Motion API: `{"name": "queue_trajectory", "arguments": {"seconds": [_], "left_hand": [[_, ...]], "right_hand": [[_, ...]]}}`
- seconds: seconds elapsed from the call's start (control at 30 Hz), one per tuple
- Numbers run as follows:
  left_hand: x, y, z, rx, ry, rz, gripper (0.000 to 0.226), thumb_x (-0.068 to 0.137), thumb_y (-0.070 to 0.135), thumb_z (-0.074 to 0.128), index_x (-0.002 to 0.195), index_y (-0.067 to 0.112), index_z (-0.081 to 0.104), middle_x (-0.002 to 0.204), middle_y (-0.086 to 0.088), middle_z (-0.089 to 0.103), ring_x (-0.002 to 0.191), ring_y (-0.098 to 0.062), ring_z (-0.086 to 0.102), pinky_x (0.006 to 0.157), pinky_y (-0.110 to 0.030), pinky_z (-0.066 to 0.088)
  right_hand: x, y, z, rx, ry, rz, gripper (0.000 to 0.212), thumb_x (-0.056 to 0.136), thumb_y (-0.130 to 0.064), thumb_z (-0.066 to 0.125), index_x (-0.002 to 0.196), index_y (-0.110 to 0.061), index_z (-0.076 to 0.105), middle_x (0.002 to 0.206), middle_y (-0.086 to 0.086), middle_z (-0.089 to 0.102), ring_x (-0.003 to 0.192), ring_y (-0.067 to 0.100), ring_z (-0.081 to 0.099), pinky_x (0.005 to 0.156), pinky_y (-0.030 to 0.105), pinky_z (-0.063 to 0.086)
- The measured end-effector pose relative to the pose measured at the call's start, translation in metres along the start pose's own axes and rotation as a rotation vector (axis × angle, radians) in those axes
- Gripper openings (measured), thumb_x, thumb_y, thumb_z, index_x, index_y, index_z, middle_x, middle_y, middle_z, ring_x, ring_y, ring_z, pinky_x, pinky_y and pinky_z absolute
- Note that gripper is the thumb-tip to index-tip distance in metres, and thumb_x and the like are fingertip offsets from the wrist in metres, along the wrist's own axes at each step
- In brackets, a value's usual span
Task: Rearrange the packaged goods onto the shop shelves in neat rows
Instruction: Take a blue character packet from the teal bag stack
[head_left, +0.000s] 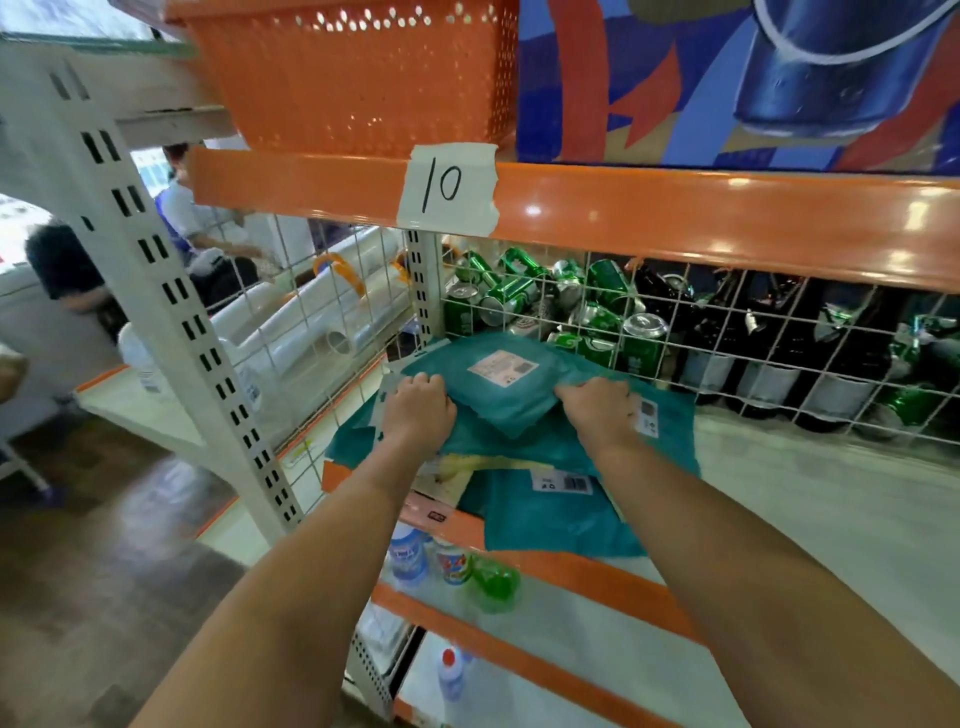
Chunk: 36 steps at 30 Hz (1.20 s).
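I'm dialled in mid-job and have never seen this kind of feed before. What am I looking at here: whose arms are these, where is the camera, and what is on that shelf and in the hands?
There is no machine here: a person works with two bare hands, and the single picture comes from a wide-angle camera on their head, looking forward and down. The left hand and the right hand each grip an edge of the top teal packet, which carries a white label. It lies on a loose pile of teal packets on the white shelf; the lowest one overhangs the front edge. Behind the wire mesh are green cans and dark bottles. A taped label reading 10 sits on the orange beam above, under an orange basket. Bottles stand on the lower shelves.
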<state>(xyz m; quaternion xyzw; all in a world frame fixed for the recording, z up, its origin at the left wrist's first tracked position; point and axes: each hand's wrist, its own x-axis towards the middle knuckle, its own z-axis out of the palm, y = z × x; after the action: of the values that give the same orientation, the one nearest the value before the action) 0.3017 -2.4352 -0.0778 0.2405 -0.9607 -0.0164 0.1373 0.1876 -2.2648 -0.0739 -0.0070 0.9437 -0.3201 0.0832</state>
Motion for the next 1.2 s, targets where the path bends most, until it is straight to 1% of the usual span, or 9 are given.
{"name": "queue_trajectory", "arguments": {"seconds": [0.27, 0.37, 0.47, 0.67, 0.83, 0.93, 1.1, 1.13, 1.2], "left_hand": [[-0.002, -0.006, 0.002, 0.030, -0.005, 0.039, 0.031, 0.098, 0.030, 0.035, 0.117, 0.011, 0.052, 0.117, -0.010, 0.057, 0.107, -0.026, 0.052, 0.087, -0.034, 0.042], [0.000, -0.007, 0.001, 0.022, 0.004, 0.039, 0.029, 0.099, 0.028, 0.035, 0.114, 0.010, 0.053, 0.113, -0.009, 0.057, 0.103, -0.024, 0.053, 0.084, -0.033, 0.042], [0.003, -0.009, 0.003, 0.012, 0.011, 0.037, 0.028, 0.099, 0.028, 0.035, 0.111, 0.011, 0.054, 0.111, -0.009, 0.059, 0.100, -0.023, 0.053, 0.083, -0.031, 0.042], [0.011, -0.011, 0.002, 0.045, -0.005, -0.001, 0.029, 0.100, 0.027, 0.034, 0.113, 0.011, 0.055, 0.115, -0.008, 0.059, 0.107, -0.025, 0.053, 0.085, -0.033, 0.041], [0.012, -0.018, 0.005, 0.038, -0.013, -0.057, 0.028, 0.099, 0.026, 0.034, 0.108, 0.012, 0.056, 0.113, -0.009, 0.059, 0.104, -0.026, 0.055, 0.086, -0.036, 0.042], [0.012, -0.023, 0.007, 0.026, -0.025, -0.084, 0.027, 0.098, 0.027, 0.034, 0.108, 0.013, 0.055, 0.114, -0.008, 0.059, 0.103, -0.025, 0.056, 0.089, -0.038, 0.044], [0.012, -0.025, 0.007, 0.031, -0.030, -0.116, 0.028, 0.100, 0.028, 0.032, 0.110, 0.015, 0.054, 0.115, -0.008, 0.058, 0.106, -0.025, 0.054, 0.090, -0.038, 0.044], [0.012, -0.024, 0.007, 0.029, -0.028, -0.118, 0.027, 0.100, 0.028, 0.032, 0.110, 0.015, 0.054, 0.116, -0.007, 0.058, 0.106, -0.024, 0.053, 0.090, -0.037, 0.043], [0.012, -0.023, 0.007, 0.028, -0.025, -0.120, 0.027, 0.100, 0.028, 0.033, 0.111, 0.015, 0.054, 0.118, -0.007, 0.058, 0.108, -0.024, 0.052, 0.092, -0.037, 0.042]], "right_hand": [[-0.015, 0.003, 0.000, -0.048, 0.000, -0.001, 0.063, 0.089, -0.050, 0.050, 0.135, -0.007, 0.047, 0.144, 0.014, 0.038, 0.132, 0.032, 0.036, 0.108, 0.040, 0.031], [-0.013, 0.003, -0.003, -0.116, -0.021, -0.040, 0.063, 0.087, -0.054, 0.047, 0.128, -0.007, 0.054, 0.138, 0.016, 0.047, 0.125, 0.034, 0.043, 0.105, 0.040, 0.036], [-0.009, -0.001, -0.012, -0.186, -0.032, -0.090, 0.063, 0.090, -0.053, 0.045, 0.129, -0.005, 0.052, 0.137, 0.016, 0.046, 0.127, 0.034, 0.038, 0.102, 0.041, 0.033], [0.017, -0.028, -0.023, -0.283, -0.003, -0.194, 0.056, 0.090, -0.049, 0.048, 0.125, -0.006, 0.055, 0.133, 0.015, 0.049, 0.125, 0.032, 0.042, 0.099, 0.042, 0.041], [0.043, -0.057, -0.009, -0.285, -0.110, -0.262, 0.055, 0.087, -0.049, 0.053, 0.123, -0.007, 0.056, 0.126, 0.013, 0.055, 0.116, 0.031, 0.051, 0.092, 0.038, 0.047], [0.053, -0.069, 0.002, -0.302, -0.150, -0.267, 0.070, 0.085, -0.060, 0.053, 0.130, -0.006, 0.051, 0.132, 0.014, 0.052, 0.120, 0.032, 0.050, 0.097, 0.038, 0.046], [0.065, -0.079, 0.011, -0.359, -0.195, -0.253, 0.086, 0.085, -0.065, 0.050, 0.148, -0.010, 0.028, 0.154, 0.016, 0.024, 0.141, 0.036, 0.023, 0.115, 0.045, 0.026], [0.067, -0.080, 0.011, -0.377, -0.206, -0.257, 0.087, 0.085, -0.065, 0.050, 0.148, -0.010, 0.027, 0.155, 0.017, 0.022, 0.142, 0.036, 0.021, 0.115, 0.045, 0.024], [0.071, -0.081, 0.012, -0.406, -0.222, -0.269, 0.085, 0.083, -0.066, 0.052, 0.145, -0.011, 0.034, 0.150, 0.015, 0.034, 0.137, 0.034, 0.032, 0.111, 0.042, 0.031]]}}
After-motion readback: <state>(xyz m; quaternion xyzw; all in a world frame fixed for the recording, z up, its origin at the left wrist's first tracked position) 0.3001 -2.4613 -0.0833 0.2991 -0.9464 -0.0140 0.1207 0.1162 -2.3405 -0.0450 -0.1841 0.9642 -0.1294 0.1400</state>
